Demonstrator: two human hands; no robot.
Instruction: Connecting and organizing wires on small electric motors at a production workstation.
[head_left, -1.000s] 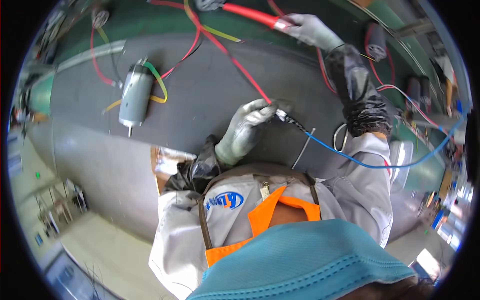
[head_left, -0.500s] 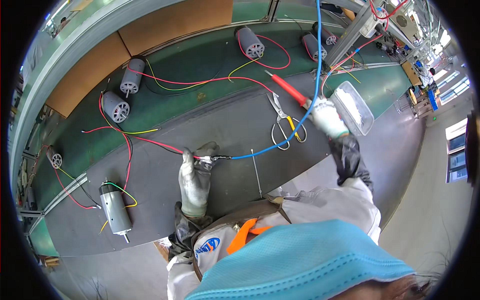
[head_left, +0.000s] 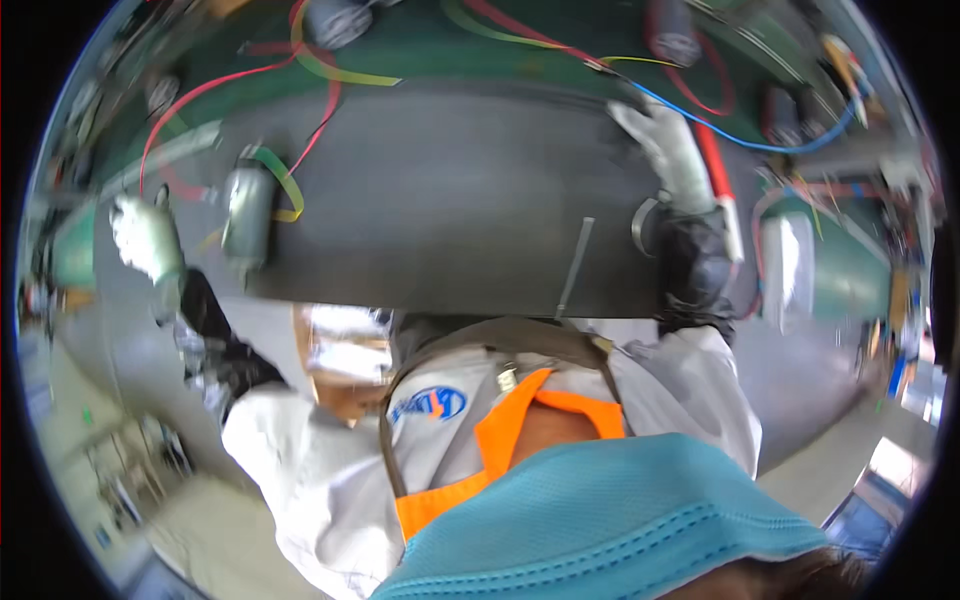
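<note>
My gloved left hand [head_left: 147, 238] is out at the far left, its fingers curled around the end of a red wire [head_left: 160, 122]; blur hides the exact grip. My gloved right hand [head_left: 668, 155] reaches forward over the bench, fingers stretched out and apart. Just beyond its fingertips, a blue wire [head_left: 690, 116] meets a red wire at a small joint [head_left: 598, 66]. Along the right side of this hand lies a red-handled probe [head_left: 714, 165]. A loop of the scissors [head_left: 643, 226] shows beside my right wrist; the rest is hidden.
A grey cylindrical motor [head_left: 248, 212] with green and yellow wire lies on the dark mat [head_left: 430, 200]. More motors [head_left: 338, 20] [head_left: 675, 40] stand at the back. A thin rod [head_left: 575, 265] lies near the front edge. A clear plastic box [head_left: 790, 265] is at the right.
My view has shifted. My left hand has left the wire joint and moved far left to a red wire. The right hand has let go of the red-handled probe, and the blue wire's joint sits farther back.
</note>
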